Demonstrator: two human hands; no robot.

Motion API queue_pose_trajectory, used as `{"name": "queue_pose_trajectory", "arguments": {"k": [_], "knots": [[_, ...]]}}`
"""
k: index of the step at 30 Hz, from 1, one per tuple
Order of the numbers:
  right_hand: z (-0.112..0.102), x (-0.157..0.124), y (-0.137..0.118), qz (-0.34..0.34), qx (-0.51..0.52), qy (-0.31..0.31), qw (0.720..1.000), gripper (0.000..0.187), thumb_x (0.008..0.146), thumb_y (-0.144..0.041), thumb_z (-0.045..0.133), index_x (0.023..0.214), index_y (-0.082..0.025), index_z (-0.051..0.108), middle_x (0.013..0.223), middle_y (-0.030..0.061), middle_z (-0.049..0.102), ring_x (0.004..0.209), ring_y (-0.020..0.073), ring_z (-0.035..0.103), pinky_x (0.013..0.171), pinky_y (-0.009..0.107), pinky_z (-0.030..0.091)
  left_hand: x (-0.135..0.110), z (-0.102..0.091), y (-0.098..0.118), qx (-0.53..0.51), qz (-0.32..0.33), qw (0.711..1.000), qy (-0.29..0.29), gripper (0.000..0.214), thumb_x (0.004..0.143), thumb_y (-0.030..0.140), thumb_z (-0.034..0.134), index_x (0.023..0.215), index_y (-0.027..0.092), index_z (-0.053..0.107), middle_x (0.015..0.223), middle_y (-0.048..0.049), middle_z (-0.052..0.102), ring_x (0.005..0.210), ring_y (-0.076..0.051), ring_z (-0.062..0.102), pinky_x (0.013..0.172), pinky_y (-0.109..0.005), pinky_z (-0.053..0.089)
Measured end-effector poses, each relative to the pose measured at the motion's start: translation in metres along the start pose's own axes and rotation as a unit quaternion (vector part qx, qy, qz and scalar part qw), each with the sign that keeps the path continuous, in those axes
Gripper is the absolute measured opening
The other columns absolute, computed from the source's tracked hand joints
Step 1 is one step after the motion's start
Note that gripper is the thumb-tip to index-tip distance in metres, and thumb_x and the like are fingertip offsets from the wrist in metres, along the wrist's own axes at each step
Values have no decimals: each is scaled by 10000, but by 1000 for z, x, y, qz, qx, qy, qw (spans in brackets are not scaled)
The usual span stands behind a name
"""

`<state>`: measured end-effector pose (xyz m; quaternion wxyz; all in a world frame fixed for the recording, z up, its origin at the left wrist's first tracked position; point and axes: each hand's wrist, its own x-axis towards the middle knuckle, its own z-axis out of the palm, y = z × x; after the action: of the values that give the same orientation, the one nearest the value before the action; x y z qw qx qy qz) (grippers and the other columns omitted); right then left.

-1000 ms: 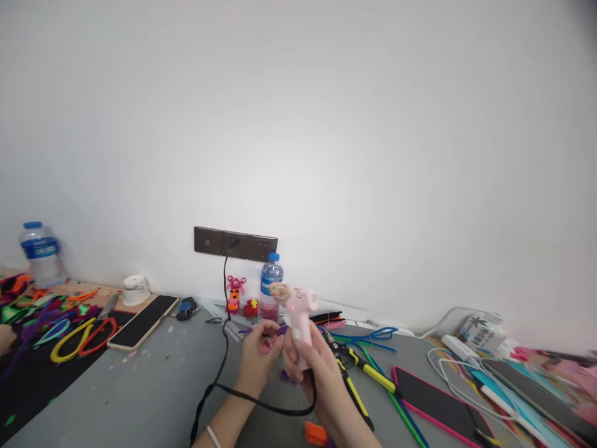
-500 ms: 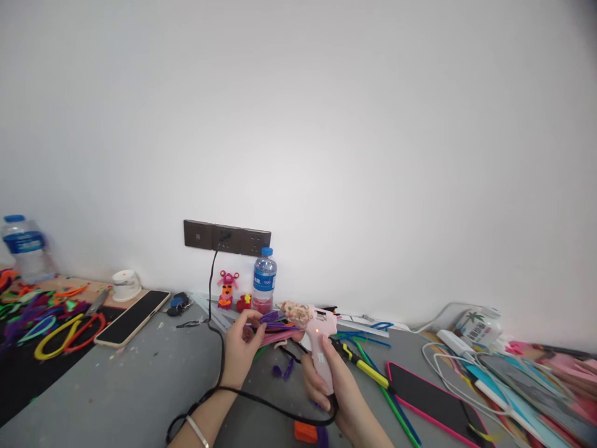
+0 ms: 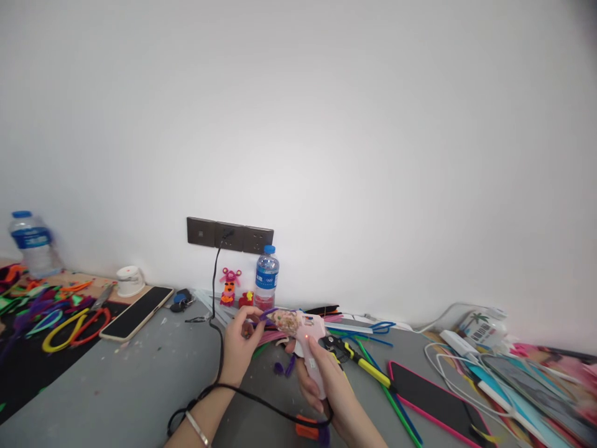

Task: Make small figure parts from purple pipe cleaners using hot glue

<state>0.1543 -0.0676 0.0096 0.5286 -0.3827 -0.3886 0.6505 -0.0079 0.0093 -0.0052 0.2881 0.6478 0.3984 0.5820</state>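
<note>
My right hand (image 3: 317, 370) is wrapped round the handle of a pale pink glue gun (image 3: 311, 326) with a small orange light lit on its side. Its decorated nozzle end points left, at my left hand (image 3: 243, 342). Thumb and fingertips of that hand pinch a thin purple pipe cleaner piece (image 3: 269, 315), right at the nozzle. Whether nozzle and piece touch, I cannot tell. From the gun's handle a black cord (image 3: 261, 404) loops over my left forearm and up to the wall socket (image 3: 228, 236). Small purple curls (image 3: 284, 368) lie below the gun.
A water bottle (image 3: 267, 277) and a pink-and-orange figure (image 3: 229, 287) stand by the wall. At left are scissors (image 3: 100, 298), a phone (image 3: 137, 313) and a white cup (image 3: 130, 282). Yellow-handled pliers (image 3: 368, 368) and a pink-edged phone (image 3: 433, 401) lie at right.
The glue gun in my right hand has moved left, bringing its nozzle up to the purple piece at my left fingertips. The whole view has shifted slightly.
</note>
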Motion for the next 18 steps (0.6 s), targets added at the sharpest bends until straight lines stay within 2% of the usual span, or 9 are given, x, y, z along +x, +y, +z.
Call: {"name": "queue_pose_trajectory", "arguments": {"k": [18], "knots": [[7, -6, -4, 2, -17, 8, 1000, 568, 765, -702, 540, 853, -142, 568, 352, -123, 354, 227, 13, 187, 249, 132, 170, 0, -1, 4, 4, 11, 1000, -5, 74, 797, 214, 583, 852, 192, 628, 768, -14, 661, 663, -160, 625, 577, -231, 485]]}}
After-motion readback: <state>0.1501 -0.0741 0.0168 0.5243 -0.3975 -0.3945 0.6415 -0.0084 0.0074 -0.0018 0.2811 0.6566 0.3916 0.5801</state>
